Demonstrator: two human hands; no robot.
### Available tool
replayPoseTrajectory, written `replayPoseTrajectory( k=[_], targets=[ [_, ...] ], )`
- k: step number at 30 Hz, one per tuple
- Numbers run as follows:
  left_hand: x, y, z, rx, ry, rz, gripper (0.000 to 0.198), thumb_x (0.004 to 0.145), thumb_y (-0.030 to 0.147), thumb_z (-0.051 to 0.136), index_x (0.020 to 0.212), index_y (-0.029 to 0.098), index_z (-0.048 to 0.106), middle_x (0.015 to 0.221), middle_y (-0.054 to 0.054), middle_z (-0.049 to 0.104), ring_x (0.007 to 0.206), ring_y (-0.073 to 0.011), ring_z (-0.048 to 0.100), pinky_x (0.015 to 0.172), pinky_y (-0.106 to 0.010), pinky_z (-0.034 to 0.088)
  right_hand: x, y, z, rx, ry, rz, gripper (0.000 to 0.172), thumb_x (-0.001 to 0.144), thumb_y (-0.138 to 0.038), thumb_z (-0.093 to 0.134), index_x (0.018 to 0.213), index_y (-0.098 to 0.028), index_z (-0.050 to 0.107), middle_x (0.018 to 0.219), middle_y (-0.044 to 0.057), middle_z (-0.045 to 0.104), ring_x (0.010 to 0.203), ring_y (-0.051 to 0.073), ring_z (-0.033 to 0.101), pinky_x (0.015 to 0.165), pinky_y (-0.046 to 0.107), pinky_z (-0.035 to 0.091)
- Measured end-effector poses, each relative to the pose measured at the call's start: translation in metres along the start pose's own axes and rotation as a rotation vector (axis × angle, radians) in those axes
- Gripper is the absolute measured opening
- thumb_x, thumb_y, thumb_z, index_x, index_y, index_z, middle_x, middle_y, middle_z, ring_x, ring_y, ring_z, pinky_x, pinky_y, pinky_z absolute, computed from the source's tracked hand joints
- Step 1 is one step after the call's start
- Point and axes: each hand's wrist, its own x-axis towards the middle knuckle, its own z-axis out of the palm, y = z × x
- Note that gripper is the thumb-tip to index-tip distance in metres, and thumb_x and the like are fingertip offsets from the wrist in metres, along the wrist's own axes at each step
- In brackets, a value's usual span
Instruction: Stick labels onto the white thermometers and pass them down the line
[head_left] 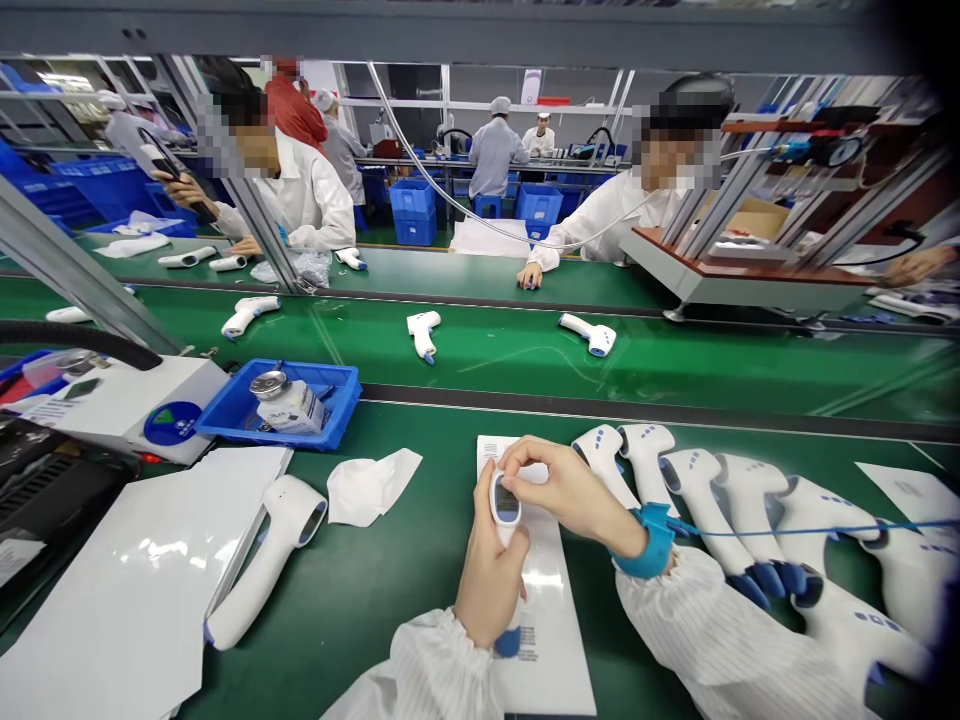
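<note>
My left hand (pixel 491 570) is wrapped around a white infrared thermometer (pixel 496 510), its dark screen facing me and its blue handle end showing below the palm. My right hand (pixel 559 485), with a teal wrist strap (pixel 646 540), pinches the same thermometer by its head, fingertips against the screen's upper edge. Whether a small piece is between those fingertips, I cannot tell. Beneath both hands lies a white printed sheet (pixel 551 600). Several more thermometers (pixel 701 485) are spread to the right, partly under my right forearm. Another single thermometer (pixel 274 555) rests at the left.
A crumpled white cloth (pixel 373 487) lies left of my hands. Further left are white sheets (pixel 112 590) and a blue tray (pixel 341 415) with a metal-capped bottle (pixel 289 400). Thermometers lie spaced along the green conveyor belt (pixel 487 350). Co-workers sit across it. A blue cord (pixel 787 527) runs rightward from my wrist.
</note>
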Motion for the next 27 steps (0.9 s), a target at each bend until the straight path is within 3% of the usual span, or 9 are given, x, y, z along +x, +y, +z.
replayPoseTrajectory(
  k=[4, 7, 11, 14, 17, 21, 24, 27],
  targets=[
    [-0.0012, 0.0001, -0.0002, -0.002, -0.002, -0.036, 0.072, 0.086, 0.024, 0.048, 0.150, 0.035, 0.016, 0.158, -0.007, 0.020, 0.050, -0.0056, 0.054, 0.034, -0.020, 0.039, -0.0003, -0.0010, 0.0003, 0.007, 0.009, 0.006, 0.007, 0.078, -0.016, 0.060, 0.072, -0.020, 0.060, 0.088, 0.001, 0.067, 0.086, 0.017, 0.063, 0.082, 0.032, 0.048],
    [-0.0008, 0.0005, -0.0004, 0.006, 0.003, -0.052, 0.074, 0.086, 0.027, 0.050, 0.151, 0.035, 0.015, 0.159, -0.009, 0.018, 0.045, -0.0037, 0.049, 0.033, -0.021, 0.038, -0.0005, -0.0009, 0.0004, 0.013, 0.010, 0.002, 0.007, 0.078, -0.016, 0.060, 0.072, -0.020, 0.060, 0.088, 0.001, 0.066, 0.087, 0.017, 0.063, 0.083, 0.032, 0.048],
    [0.0002, 0.0005, -0.0010, 0.002, 0.018, -0.037, 0.078, 0.083, 0.026, 0.052, 0.152, 0.030, 0.017, 0.159, -0.009, 0.018, 0.071, -0.0150, 0.064, 0.040, -0.021, 0.043, -0.0009, -0.0001, 0.0008, 0.026, 0.008, -0.006, 0.008, 0.077, -0.015, 0.059, 0.072, -0.021, 0.059, 0.089, 0.001, 0.066, 0.087, 0.017, 0.063, 0.084, 0.031, 0.048],
    [-0.0003, -0.0010, -0.0022, 0.010, 0.006, 0.010, 0.077, 0.083, 0.027, 0.053, 0.152, 0.027, 0.018, 0.160, -0.008, 0.018, 0.095, -0.0239, 0.064, 0.055, -0.026, 0.052, -0.0011, -0.0002, 0.0011, 0.024, 0.011, -0.002, 0.008, 0.077, -0.015, 0.059, 0.071, -0.020, 0.059, 0.089, 0.001, 0.066, 0.087, 0.017, 0.063, 0.084, 0.031, 0.047],
    [-0.0018, -0.0024, -0.0027, -0.026, 0.032, 0.047, 0.072, 0.085, 0.034, 0.053, 0.151, 0.026, 0.024, 0.152, -0.011, 0.034, 0.105, -0.0291, 0.061, 0.065, -0.031, 0.055, -0.0011, -0.0002, 0.0009, 0.024, 0.007, -0.001, 0.008, 0.078, -0.016, 0.059, 0.072, -0.020, 0.059, 0.089, 0.001, 0.066, 0.087, 0.017, 0.063, 0.084, 0.032, 0.048],
    [-0.0030, -0.0018, -0.0013, -0.097, 0.043, -0.034, 0.069, 0.089, 0.042, 0.048, 0.151, 0.027, 0.024, 0.124, -0.013, 0.060, 0.083, -0.0266, 0.066, 0.045, -0.027, 0.047, -0.0012, 0.0008, 0.0002, 0.024, 0.011, -0.013, 0.008, 0.078, -0.015, 0.059, 0.072, -0.020, 0.059, 0.088, 0.001, 0.066, 0.087, 0.017, 0.063, 0.083, 0.032, 0.048],
    [-0.0023, -0.0019, -0.0010, -0.093, 0.035, -0.070, 0.067, 0.091, 0.041, 0.044, 0.152, 0.028, 0.021, 0.114, -0.012, 0.064, 0.071, -0.0222, 0.065, 0.040, -0.024, 0.042, -0.0015, 0.0007, 0.0004, 0.026, 0.017, -0.012, 0.009, 0.077, -0.014, 0.059, 0.071, -0.020, 0.059, 0.088, 0.001, 0.066, 0.087, 0.017, 0.063, 0.082, 0.031, 0.048],
    [-0.0006, -0.0047, -0.0030, -0.061, 0.043, -0.050, 0.063, 0.092, 0.038, 0.042, 0.151, 0.028, 0.023, 0.114, -0.011, 0.064, 0.076, -0.0236, 0.066, 0.048, -0.027, 0.048, -0.0016, 0.0004, 0.0017, 0.022, 0.025, -0.010, 0.009, 0.077, -0.014, 0.058, 0.071, -0.020, 0.058, 0.087, 0.001, 0.066, 0.086, 0.017, 0.063, 0.081, 0.031, 0.048]
  ],
)
